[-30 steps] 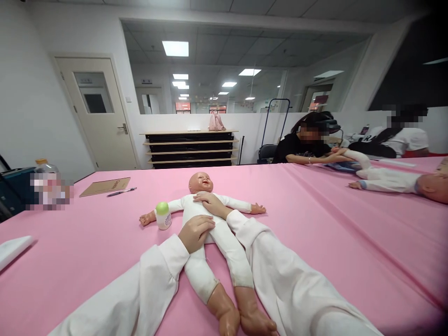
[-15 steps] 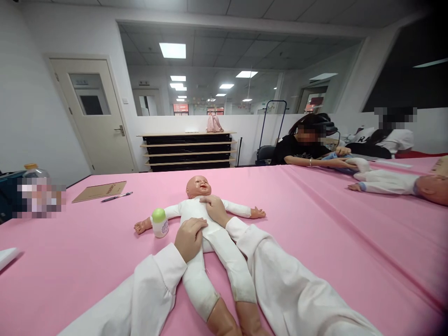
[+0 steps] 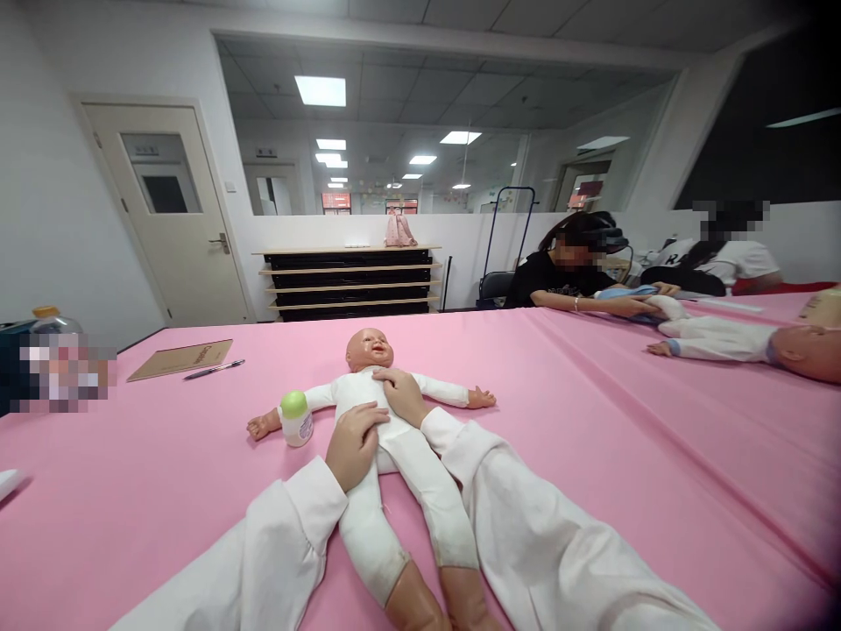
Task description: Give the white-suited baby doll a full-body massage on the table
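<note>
A baby doll (image 3: 358, 393) with a white cloth body lies on its back on the pink tablecloth (image 3: 578, 438), its head away from me and its arms spread. My left hand (image 3: 355, 445) rests flat on the doll's lower belly and hip, fingers stretched out. On its chest lies my right hand (image 3: 403, 396), fingers extended and holding nothing. A small bottle (image 3: 298, 421) with a green cap stands upright by the doll's arm, to the left of my left hand. My sleeves cover both wrists.
A brown notebook (image 3: 180, 359) and a pen (image 3: 214, 369) lie at the back left, near a bottle with a yellow cap (image 3: 47, 312). At the right a person in black (image 3: 558, 285) handles another doll (image 3: 729, 339). A second person (image 3: 736, 258) sits behind.
The view has shifted slightly. My left hand has moved a little up the doll's belly; my right hand stays on the chest.
</note>
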`<state>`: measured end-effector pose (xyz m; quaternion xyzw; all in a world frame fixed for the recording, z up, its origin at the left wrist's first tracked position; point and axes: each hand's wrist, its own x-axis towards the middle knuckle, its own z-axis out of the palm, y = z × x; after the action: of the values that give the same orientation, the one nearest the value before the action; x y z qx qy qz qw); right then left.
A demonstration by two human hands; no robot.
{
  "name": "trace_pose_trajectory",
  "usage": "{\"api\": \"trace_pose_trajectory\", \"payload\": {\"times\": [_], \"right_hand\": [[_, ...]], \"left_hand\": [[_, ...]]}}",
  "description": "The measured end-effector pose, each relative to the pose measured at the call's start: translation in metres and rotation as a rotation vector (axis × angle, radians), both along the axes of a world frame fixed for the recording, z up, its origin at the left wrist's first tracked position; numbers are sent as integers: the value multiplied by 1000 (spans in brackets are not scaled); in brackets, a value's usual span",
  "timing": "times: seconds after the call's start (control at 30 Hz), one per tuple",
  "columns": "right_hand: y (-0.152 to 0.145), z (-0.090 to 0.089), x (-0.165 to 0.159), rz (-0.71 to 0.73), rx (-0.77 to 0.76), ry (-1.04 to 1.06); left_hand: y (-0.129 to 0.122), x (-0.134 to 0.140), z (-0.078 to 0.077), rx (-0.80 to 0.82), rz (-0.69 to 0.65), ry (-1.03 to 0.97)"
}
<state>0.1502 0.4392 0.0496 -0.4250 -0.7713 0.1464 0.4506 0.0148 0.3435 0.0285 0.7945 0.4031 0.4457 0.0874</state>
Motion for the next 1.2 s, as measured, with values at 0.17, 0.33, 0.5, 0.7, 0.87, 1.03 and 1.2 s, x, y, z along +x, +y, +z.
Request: {"api": "trace_pose_trajectory", "payload": {"times": [0.17, 0.33, 0.5, 0.7, 0.87, 1.03, 1.2], "right_hand": [[-11, 1, 5, -79, -1, 18], [-12, 0, 2, 166, 92, -196], [-4, -9, 12, 111, 54, -390], [3, -20, 48, -128, -44, -497], [-1, -26, 70, -497, -44, -518], [0, -25, 69, -424, 76, -382], [2, -26, 63, -14, 23, -498]], "left_hand": [[6, -5, 9, -20, 142, -200], [36, 0, 32, -70, 262, -147], [68, 1, 20, -166, 271, 41], [75, -25, 6, -376, 419, 188], [69, -35, 0, -281, 734, 240], [71, -33, 1, -130, 695, 146], [82, -39, 0, -183, 292, 307]]}}
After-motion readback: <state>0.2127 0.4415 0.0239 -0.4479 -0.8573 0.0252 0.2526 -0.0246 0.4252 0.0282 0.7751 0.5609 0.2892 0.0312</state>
